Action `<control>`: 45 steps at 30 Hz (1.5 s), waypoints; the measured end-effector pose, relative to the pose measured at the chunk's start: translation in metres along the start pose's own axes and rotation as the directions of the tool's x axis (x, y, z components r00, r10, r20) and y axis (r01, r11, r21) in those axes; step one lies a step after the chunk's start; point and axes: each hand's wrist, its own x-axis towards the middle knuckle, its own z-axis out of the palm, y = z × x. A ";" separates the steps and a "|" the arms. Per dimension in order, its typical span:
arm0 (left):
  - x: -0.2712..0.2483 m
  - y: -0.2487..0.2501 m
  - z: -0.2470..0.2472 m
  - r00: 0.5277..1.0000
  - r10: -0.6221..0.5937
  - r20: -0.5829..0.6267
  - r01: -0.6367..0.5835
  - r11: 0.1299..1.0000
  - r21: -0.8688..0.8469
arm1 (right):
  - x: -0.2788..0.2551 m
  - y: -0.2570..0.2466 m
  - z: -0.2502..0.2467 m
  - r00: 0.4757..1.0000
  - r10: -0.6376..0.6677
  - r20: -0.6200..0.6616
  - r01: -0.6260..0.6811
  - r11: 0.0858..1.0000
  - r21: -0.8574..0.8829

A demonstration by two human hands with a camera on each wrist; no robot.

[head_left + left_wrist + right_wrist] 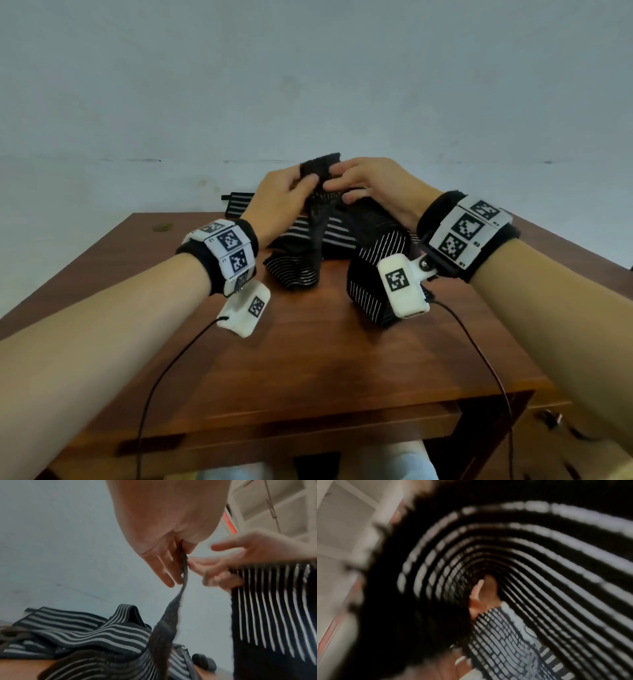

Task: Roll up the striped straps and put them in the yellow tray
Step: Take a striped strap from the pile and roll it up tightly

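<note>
Surface: brown wooden table (308, 359) against a pale wall (308, 68).
Near edge: black cables (161, 373) trail from both wrist cameras.
Striped strap (373, 274): raised between both hands, its loops drooping onto the table.
Left hand (277, 202): thumb and fingers pinch the strap's dark end (184, 566).
Right hand (373, 185): fingers curled on the same strap, just beside the left.
Behind: other striped straps (72, 631) heaped on the table.

The left hand (164, 524) fills the upper centre, pinching a dark strap end (184, 566). The right hand (240, 557) enters from the right, gripping a striped strap (267, 608). More striped straps (82, 632) lie heaped at lower left.
</note>
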 end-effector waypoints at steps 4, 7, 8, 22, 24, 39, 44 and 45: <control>0.008 -0.004 -0.007 0.963 -0.263 -0.064 0.251 0.955 -0.157 | -0.001 0.005 -0.004 0.996 0.053 0.078 -0.048 0.997 -0.060; 0.007 -0.008 -0.011 0.935 -0.348 -0.065 0.335 0.930 -0.151 | -0.001 0.007 -0.006 0.997 -0.034 0.075 0.031 0.999 0.043; 0.005 -0.011 -0.012 0.930 -0.360 -0.076 0.347 0.927 -0.142 | -0.001 0.007 -0.006 0.994 -0.085 0.062 0.077 0.990 0.117; -0.012 -0.003 0.003 0.778 -0.563 0.278 0.625 0.656 -0.422 | 0.010 0.056 -0.005 0.953 -0.233 -0.193 0.271 0.941 0.201; -0.013 -0.006 -0.001 0.801 -0.531 0.275 0.598 0.693 -0.403 | 0.008 0.059 -0.006 0.954 -0.227 -0.195 0.245 0.966 0.077; -0.010 -0.008 0.002 0.885 -0.465 -0.003 0.413 0.789 -0.454 | 0.002 0.044 0.013 0.987 0.037 -0.155 -0.017 0.991 0.132; -0.008 -0.013 -0.014 0.831 -0.557 -0.009 0.415 0.630 -0.656 | 0.002 0.044 0.003 0.895 -0.178 -0.408 0.181 0.983 -0.032; -0.008 -0.011 -0.014 0.846 -0.532 -0.022 0.417 0.687 -0.596 | 0.004 0.043 0.001 0.861 -0.236 -0.450 0.197 0.971 -0.132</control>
